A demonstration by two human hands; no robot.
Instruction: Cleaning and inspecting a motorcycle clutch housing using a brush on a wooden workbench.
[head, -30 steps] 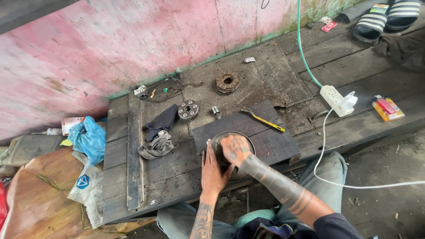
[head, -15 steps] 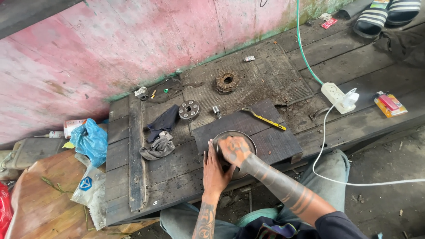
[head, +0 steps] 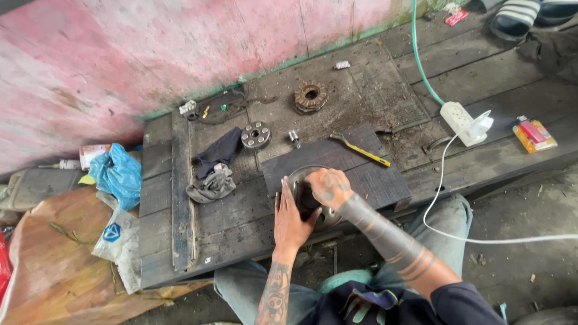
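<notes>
The round metal housing (head: 313,198) lay on the dark board (head: 367,171) at the bench edge, pressed by the closed right hand (head: 327,186) and best steadied by the flat, spread left hand (head: 292,219)

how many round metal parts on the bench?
3. A ribbed disc lies far back near the wall. A smaller hub with holes sits beside the dark rag. A large round part is under both hands, left hand and right hand. Others may be hidden.
</notes>
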